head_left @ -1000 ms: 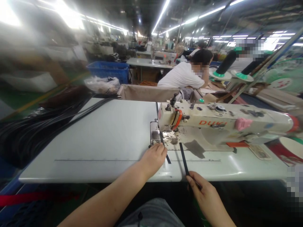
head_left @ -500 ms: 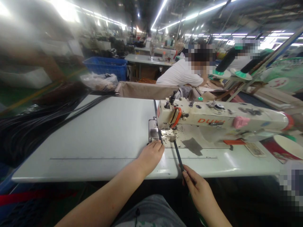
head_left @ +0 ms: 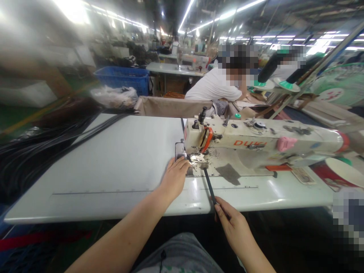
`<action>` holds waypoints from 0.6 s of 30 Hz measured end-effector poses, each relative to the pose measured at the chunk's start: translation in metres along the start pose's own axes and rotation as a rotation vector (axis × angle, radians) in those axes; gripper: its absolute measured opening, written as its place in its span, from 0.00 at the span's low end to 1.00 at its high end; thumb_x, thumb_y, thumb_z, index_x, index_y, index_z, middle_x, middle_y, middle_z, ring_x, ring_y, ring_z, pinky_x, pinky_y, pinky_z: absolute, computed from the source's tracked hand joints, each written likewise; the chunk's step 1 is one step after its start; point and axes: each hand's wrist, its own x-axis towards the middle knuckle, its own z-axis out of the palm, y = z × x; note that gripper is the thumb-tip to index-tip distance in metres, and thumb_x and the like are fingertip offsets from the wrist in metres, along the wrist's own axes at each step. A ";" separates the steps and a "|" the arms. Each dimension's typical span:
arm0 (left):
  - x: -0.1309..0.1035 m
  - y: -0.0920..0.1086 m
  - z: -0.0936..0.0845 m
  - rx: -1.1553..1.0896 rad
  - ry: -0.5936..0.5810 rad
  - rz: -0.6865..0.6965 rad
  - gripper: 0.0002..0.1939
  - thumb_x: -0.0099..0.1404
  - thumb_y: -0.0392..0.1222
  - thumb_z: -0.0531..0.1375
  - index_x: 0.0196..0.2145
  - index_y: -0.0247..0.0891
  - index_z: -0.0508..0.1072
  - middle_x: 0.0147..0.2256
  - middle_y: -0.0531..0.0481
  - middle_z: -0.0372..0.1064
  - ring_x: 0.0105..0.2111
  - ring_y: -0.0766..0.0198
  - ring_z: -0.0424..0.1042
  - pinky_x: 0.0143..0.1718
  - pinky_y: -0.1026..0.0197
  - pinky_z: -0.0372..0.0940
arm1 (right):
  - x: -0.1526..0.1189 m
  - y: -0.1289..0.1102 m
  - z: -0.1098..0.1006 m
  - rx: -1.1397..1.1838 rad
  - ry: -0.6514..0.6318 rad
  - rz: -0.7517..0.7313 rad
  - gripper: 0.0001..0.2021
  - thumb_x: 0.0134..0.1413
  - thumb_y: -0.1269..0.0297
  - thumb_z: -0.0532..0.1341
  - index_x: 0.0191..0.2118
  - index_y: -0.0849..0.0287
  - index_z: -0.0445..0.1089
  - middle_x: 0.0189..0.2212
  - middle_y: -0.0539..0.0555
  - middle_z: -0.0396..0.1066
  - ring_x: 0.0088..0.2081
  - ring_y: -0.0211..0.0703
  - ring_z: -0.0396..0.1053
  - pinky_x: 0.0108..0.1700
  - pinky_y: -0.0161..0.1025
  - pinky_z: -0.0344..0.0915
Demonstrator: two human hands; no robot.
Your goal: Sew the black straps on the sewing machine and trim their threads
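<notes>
My right hand [head_left: 230, 218] pinches a narrow black strip [head_left: 209, 185] near the table's front edge. From there the strip runs up to the needle area of the sewing machine [head_left: 222, 140]. My left hand [head_left: 174, 178] lies with fingers stretched out over the metal plate [head_left: 180, 148], just left of the presser foot. What lies beneath its fingertips is hidden. Behind the machine head, a short length of dark strip shows on the white table [head_left: 119, 159].
Many long black strips [head_left: 85, 132] hang over the table's left end. A grey scrap [head_left: 228, 173] and an orange-red tool [head_left: 278, 167] lie by the machine. Beyond stand a fabric-lined bin [head_left: 165, 107], a blue crate [head_left: 122, 80] and a seated person in white [head_left: 207, 83].
My left hand has shifted forward and slightly left, its fingers now flatter beside the presser foot. My right hand still grips the strip in nearly the same place. The view has moved slightly.
</notes>
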 end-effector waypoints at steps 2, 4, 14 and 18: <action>-0.001 0.000 0.000 0.023 -0.014 0.005 0.24 0.68 0.25 0.51 0.57 0.39 0.69 0.60 0.43 0.69 0.67 0.55 0.59 0.69 0.38 0.49 | 0.001 -0.001 0.001 0.005 -0.007 0.000 0.29 0.64 0.40 0.53 0.51 0.59 0.77 0.26 0.54 0.74 0.30 0.48 0.73 0.38 0.40 0.73; -0.002 0.000 0.001 0.037 -0.017 0.015 0.25 0.67 0.24 0.50 0.58 0.39 0.68 0.62 0.42 0.68 0.68 0.54 0.57 0.70 0.38 0.47 | 0.001 -0.002 0.002 0.009 -0.011 -0.004 0.29 0.64 0.40 0.53 0.51 0.59 0.77 0.26 0.54 0.74 0.30 0.48 0.73 0.38 0.40 0.73; -0.001 0.000 0.001 -0.075 -0.010 -0.036 0.22 0.69 0.27 0.50 0.55 0.42 0.70 0.61 0.47 0.68 0.68 0.53 0.57 0.70 0.37 0.46 | 0.005 -0.007 0.007 0.024 -0.012 -0.011 0.28 0.65 0.43 0.52 0.53 0.61 0.76 0.30 0.57 0.77 0.32 0.50 0.74 0.43 0.43 0.73; 0.006 -0.011 0.006 -0.248 0.088 -0.135 0.18 0.69 0.29 0.50 0.48 0.42 0.75 0.57 0.46 0.71 0.65 0.55 0.62 0.68 0.42 0.53 | 0.006 -0.009 0.009 0.028 -0.038 -0.005 0.28 0.66 0.46 0.52 0.56 0.63 0.74 0.38 0.61 0.79 0.39 0.52 0.76 0.49 0.46 0.73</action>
